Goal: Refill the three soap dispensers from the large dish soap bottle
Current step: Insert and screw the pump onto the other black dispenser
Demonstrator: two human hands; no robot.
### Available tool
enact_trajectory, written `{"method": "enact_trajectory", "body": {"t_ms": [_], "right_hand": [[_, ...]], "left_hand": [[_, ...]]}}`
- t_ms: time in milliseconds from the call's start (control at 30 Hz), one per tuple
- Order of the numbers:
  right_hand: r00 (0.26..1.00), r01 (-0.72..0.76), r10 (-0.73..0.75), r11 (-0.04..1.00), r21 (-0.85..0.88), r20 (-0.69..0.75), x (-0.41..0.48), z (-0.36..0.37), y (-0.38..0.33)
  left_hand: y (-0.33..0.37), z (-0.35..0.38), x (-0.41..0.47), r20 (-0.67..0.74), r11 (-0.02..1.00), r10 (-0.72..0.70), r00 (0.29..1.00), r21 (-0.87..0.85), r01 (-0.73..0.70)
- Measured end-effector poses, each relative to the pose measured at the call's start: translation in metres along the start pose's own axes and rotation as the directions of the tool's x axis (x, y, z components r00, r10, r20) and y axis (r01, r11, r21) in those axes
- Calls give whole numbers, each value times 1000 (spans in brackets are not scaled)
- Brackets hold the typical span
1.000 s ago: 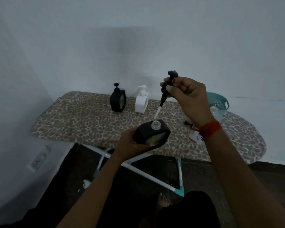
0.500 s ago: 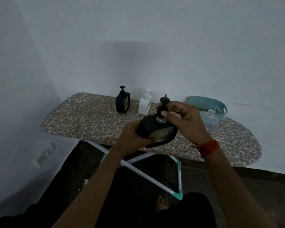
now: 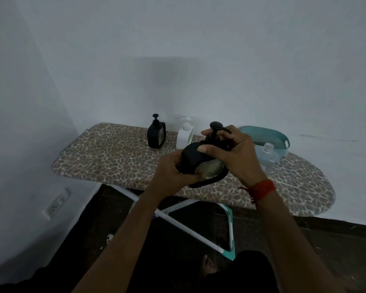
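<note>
While our left hand (image 3: pixel 171 172) grips the tilted black dispenser (image 3: pixel 191 157) to steady it, our right hand (image 3: pixel 235 157) pinches the pump (image 3: pixel 215 125), likely screwing it down.

One head-worn wide view looks forward and down onto the nearby ironing board (image 3: pixel 114 157).

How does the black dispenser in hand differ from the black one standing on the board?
The held dispenser is tilted, off the ironing board; the standing black dispenser is upright on it. The left hand grips the held dispenser's body and the right hand its pump; the standing one is untouched. Both are black with pump tops.
</note>
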State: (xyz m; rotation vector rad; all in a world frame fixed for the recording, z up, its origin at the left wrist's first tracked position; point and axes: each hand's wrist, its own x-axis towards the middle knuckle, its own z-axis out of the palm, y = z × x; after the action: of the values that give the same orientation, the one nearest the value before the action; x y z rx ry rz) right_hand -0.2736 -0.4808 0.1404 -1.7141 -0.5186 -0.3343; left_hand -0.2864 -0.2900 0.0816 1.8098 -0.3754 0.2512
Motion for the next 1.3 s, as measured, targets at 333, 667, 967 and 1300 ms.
{"method": "enact_trajectory", "body": {"t_ms": [333,667,967,1300], "right_hand": [[981,-5,-5,999,53,192,5,-26,-7],[946,-78,35,990,121,323,14,-29,-10],[990,-84,79,996,35,115,17,-17,-21],[890,-196,114,970,145,442,20,-39,-22]], "left_hand": [[4,0,2,13,991,-25,1000,-128,26],[14,0,6,18,989,-10,1000,-149,13],[15,-1,11,7,988,-4,1000,-151,5],[10,-4,17,108,972,-16,994,-231,40]]}}
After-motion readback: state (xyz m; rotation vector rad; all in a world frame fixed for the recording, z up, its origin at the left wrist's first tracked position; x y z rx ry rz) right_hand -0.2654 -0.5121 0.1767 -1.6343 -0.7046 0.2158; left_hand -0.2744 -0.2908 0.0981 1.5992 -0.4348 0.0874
